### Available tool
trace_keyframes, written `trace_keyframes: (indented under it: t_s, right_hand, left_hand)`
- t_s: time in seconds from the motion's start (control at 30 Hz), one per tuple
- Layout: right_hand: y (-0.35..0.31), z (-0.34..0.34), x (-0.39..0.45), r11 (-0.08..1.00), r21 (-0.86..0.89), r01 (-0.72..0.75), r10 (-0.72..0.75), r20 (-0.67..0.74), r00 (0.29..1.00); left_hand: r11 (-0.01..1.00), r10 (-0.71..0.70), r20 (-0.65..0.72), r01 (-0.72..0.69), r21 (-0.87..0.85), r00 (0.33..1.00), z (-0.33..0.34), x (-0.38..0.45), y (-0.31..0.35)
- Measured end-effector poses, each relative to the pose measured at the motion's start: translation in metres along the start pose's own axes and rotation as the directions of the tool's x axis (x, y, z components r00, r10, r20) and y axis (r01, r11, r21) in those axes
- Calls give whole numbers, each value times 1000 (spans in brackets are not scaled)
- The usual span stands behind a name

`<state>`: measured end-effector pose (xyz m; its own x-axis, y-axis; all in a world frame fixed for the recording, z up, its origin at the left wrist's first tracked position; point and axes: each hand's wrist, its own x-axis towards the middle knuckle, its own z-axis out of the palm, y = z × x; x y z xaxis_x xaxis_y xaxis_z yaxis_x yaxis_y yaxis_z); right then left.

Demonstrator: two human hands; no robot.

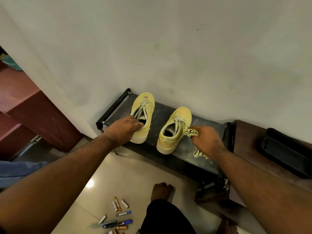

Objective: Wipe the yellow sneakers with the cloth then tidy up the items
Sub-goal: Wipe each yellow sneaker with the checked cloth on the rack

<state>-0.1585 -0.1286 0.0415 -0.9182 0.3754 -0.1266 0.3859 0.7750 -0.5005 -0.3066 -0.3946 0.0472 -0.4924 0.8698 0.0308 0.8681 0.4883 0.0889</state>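
Head view: your left hand (124, 128) grips the collar of the left sneaker (143, 115), fingers hooked inside, while your right hand (205, 139) pinches the patterned cloth (190, 132) against the right sneaker (173, 130). Both pale-yellow, laced sneakers stand on the black rack (206, 130); wiping looks underway, and pens (118, 217) littering the floor still await tidying.

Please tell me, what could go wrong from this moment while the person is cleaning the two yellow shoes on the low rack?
1. The right sneaker stands near the front edge of the rack; a hard wipe with the cloth in the right hand might push it off.
2. Pens and small tubes lie on the floor beside the bare foot; a step back could land on them.
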Motion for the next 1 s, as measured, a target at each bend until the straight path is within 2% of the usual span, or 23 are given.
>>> trace_keyframes:
  t_s: [0.17, 0.27, 0.4, 0.47, 0.57, 0.6, 0.67, 0.7, 0.73, 0.77, 0.83, 0.87, 1.0]
  right_hand:
    - [21, 4, 15, 998, -20, -57, 56, -46, 997]
    - [34, 10, 21, 993, -24, -114, 113, -35, 993]
    - [45, 15, 27, 980, -72, -185, 182, -36, 983]
    - [46, 11, 25, 975, -82, -208, 205, -46, 978]
    - [45, 0, 18, 974, -105, -201, 194, -72, 978]
    - [45, -4, 15, 976, -105, -191, 184, -74, 980]
    - [48, -14, 8, 980, -86, -180, 174, -73, 982]
    - [50, -20, 3, 980, -81, -179, 173, -79, 982]
    - [53, -24, -2, 980, -83, -180, 173, -88, 981]
    - [56, -28, -6, 980, -86, -179, 171, -101, 980]
    - [62, -38, -18, 981, -88, -173, 162, -126, 979]
    - [65, -43, -24, 982, -87, -169, 156, -134, 979]
    - [75, -52, -39, 989, -61, -136, 126, -148, 981]
  left_hand:
    - [979, 199, -33, -198, 38, 979, 40, 14, -19]
    - [969, 248, -85, -246, 34, 965, 49, 23, -26]
    - [978, 208, -105, -209, 1, 972, 56, 31, -38]
    - [985, 170, -44, -171, -12, 984, 55, 35, -39]
    - [999, 34, 73, -36, 35, 997, 48, 33, -29]
    - [999, 8, 21, -9, 47, 1000, 43, 30, -21]
    - [999, 45, -217, -42, 20, 975, 33, 30, 14]
    - [998, 70, -283, -66, 22, 957, 30, 33, 36]
    - [997, 80, -246, -76, 27, 966, 28, 40, 57]
    - [997, 75, -152, -69, 47, 985, 29, 48, 74]
    - [986, 25, 52, -34, 164, 998, 36, 63, 97]
    - [976, -4, 100, -18, 217, 995, 37, 67, 101]
    - [972, -153, 97, 132, 194, 983, 46, 64, 101]
